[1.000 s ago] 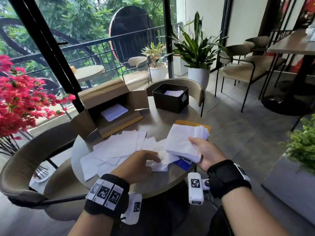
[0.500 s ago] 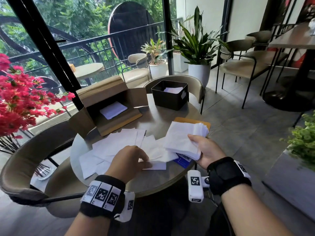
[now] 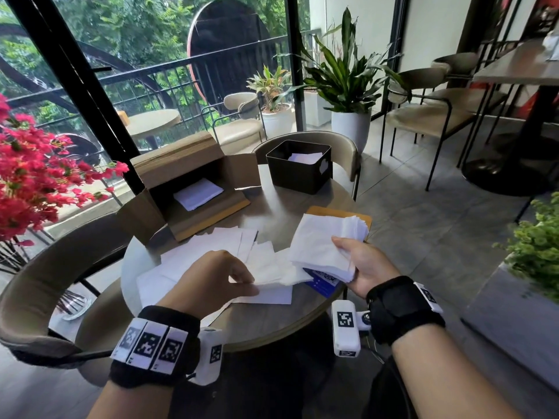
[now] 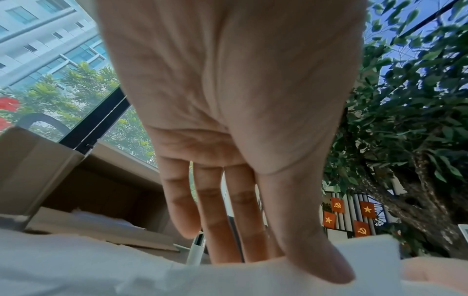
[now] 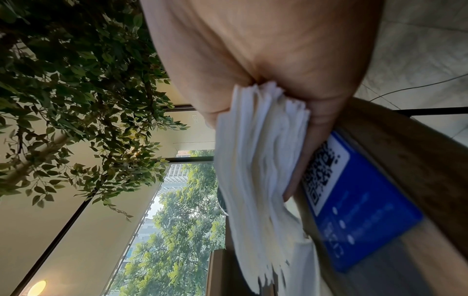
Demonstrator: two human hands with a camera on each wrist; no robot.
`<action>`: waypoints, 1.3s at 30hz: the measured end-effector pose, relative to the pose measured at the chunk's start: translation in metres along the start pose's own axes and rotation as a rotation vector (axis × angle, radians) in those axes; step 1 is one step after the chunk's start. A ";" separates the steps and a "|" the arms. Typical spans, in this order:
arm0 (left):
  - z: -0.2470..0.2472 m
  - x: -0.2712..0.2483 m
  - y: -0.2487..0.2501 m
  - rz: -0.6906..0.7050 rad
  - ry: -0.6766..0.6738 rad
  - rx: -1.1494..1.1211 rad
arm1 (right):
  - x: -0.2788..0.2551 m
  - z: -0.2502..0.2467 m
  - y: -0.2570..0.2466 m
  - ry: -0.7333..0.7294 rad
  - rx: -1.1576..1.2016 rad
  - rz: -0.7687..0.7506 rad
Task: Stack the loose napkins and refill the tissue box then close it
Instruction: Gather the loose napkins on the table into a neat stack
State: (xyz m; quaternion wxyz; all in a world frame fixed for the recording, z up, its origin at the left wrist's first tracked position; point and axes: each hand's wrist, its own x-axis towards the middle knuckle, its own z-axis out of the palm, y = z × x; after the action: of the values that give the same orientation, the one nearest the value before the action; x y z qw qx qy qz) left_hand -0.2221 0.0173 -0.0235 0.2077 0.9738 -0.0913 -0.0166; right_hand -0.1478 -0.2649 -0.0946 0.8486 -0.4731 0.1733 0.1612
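Loose white napkins (image 3: 205,255) lie spread over the round table (image 3: 272,325). My left hand (image 3: 246,282) pinches one napkin (image 3: 269,270) at its near edge; in the left wrist view the thumb lies on top of the napkin (image 4: 253,280) and the fingers behind it. My right hand (image 3: 348,258) grips a thick stack of napkins (image 3: 323,243) just above the table's right edge, thumb on top. A black open box (image 3: 299,176) with a few napkins inside stands at the far side. The stack (image 5: 260,160) fills the right wrist view.
An open cardboard box (image 3: 187,164) lies on its side at the back left with napkins in it. A wooden board (image 3: 335,213) and a blue QR card (image 3: 322,282) lie under the stack. Chairs ring the table; red flowers (image 3: 30,182) stand at the left.
My left hand has gone from lying over the loose napkins to pinching one and lifting its edge. The right hand has kept the stack in the same place.
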 end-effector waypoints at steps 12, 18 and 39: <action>-0.003 -0.009 0.009 0.029 0.178 -0.411 | 0.003 0.000 0.002 0.004 0.007 -0.014; 0.018 0.041 0.019 0.081 -0.053 0.029 | -0.001 0.005 0.001 0.006 0.032 -0.032; 0.042 0.115 0.026 -0.057 -0.108 0.123 | -0.002 -0.021 0.000 0.026 0.076 -0.100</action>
State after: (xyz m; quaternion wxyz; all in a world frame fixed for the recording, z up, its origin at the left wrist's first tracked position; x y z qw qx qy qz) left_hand -0.1167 -0.0446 -0.0506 0.1417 0.9846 -0.0755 -0.0693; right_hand -0.1526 -0.2831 -0.1040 0.8706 -0.4509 0.1663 0.1055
